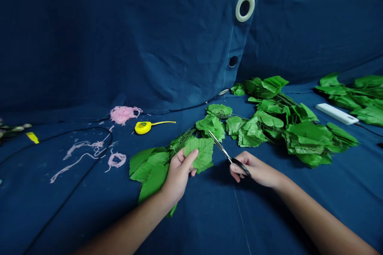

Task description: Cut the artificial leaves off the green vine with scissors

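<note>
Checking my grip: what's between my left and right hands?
In the head view: a green artificial leaf in the left hand, and scissors held by the right hand.

The right hand [245, 169] hides the handles of the scissors [221, 147], so mostly the thin blades show. The left hand [179, 175] covers part of a green leaf [200, 153], and some of its fingers are out of sight behind that leaf. The bottom edge cuts off the left arm [125, 227] and the right arm [323, 215]. More leaves [368, 95] are cut off by the right edge, and small pale things [12, 129] by the left edge. The marks on the yellow tape [143, 127] are too small to read. The white bar [336, 113] is too plain to tell what it is.
</note>
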